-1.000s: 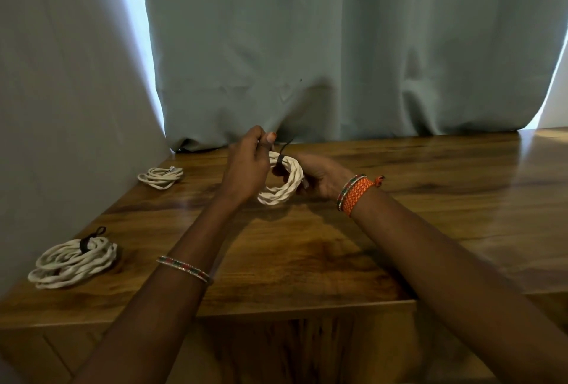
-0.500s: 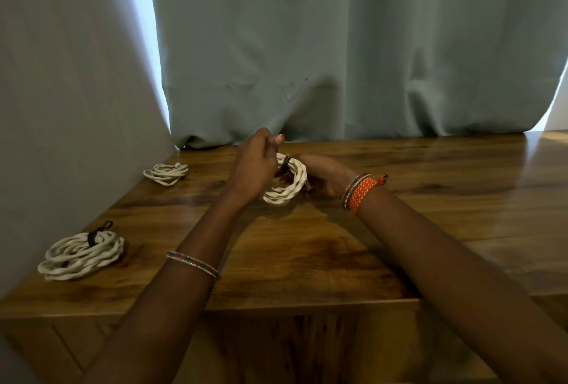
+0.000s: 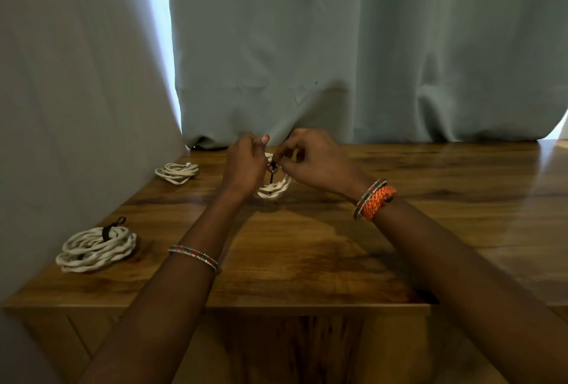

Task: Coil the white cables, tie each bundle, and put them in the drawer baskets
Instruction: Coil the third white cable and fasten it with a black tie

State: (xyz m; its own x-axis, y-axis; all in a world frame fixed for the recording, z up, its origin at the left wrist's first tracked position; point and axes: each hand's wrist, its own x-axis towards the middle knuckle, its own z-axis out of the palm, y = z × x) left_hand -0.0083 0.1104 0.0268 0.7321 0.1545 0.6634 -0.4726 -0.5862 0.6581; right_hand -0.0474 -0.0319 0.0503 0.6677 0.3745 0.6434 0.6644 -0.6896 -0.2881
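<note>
- The small coil of white cable [image 3: 274, 187] sits just above the middle of the frame, between both hands, with its lower loops resting on or just over the wooden table [image 3: 307, 248] — I cannot tell which.
- A thin dark tie [image 3: 272, 175] runs down across the coil's top.
- The left hand [image 3: 244, 165] is curled against the coil's left side, thumb tip up; the right hand [image 3: 316, 159] has its fingertips pinched on the tie at the coil's top.
- A larger coil [image 3: 96, 248], bound by a black strap [image 3: 111, 228], lies at the lower left near the table's left edge.
- A third, thinner coil [image 3: 177, 172] lies further back on the left, close to the curtain.
- The tabletop is glossy brown wood with dark grain — a pale grey-green curtain [image 3: 338, 45] hangs behind it and along the left, with a bright slit of daylight at upper left.
- The table's near edge crosses the lower frame; bare wood stretches to the right of the hands.
- An orange woven wristband [image 3: 378, 202] circles the right wrist and a thin beaded bangle [image 3: 193, 256] the left forearm.
</note>
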